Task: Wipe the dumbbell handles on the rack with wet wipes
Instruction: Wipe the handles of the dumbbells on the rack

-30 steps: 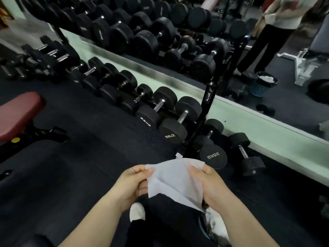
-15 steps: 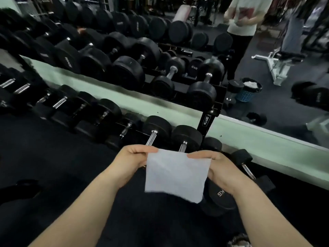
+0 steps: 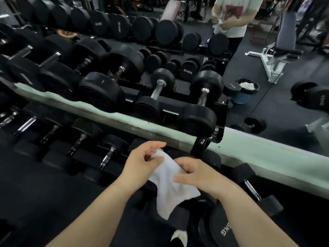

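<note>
Wipe (image 3: 170, 189) was stretched flat between the hands half a second ago and is now bunched. Its upper end is in the left hand (image 3: 140, 164), fingers curled round it and forefinger out. Its middle is pinched by the right hand (image 3: 201, 177), and the lower end hangs loose. The hands have drawn together. The view has tipped up, so the top tier is larger in frame. Nearest, under the right forearm, is a near dumbbell (image 3: 222, 227), its lettered face toward the camera. The wipe is held above the right end of the bottom tier of the rack (image 3: 220, 122). The closest bare handle (image 3: 106, 158) lies just left of the left hand, and more handles are spaced leftward with gaps between them. Dark floor (image 3: 44, 193) runs along that tier's front edge, left of the forearms. A post (image 3: 200, 146) closes the rack's right end. Just beyond it a floor dumbbell (image 3: 252, 191) lies beside the pale green ledge (image 3: 267, 154). Above, the end dumbbell (image 3: 203, 97) sits at the top tier's right end, steel grip showing. Far off are a blue basket (image 3: 242, 98) holding white scraps, a bench (image 3: 277, 56), and a person (image 3: 235, 16) in a pale shirt.
</note>
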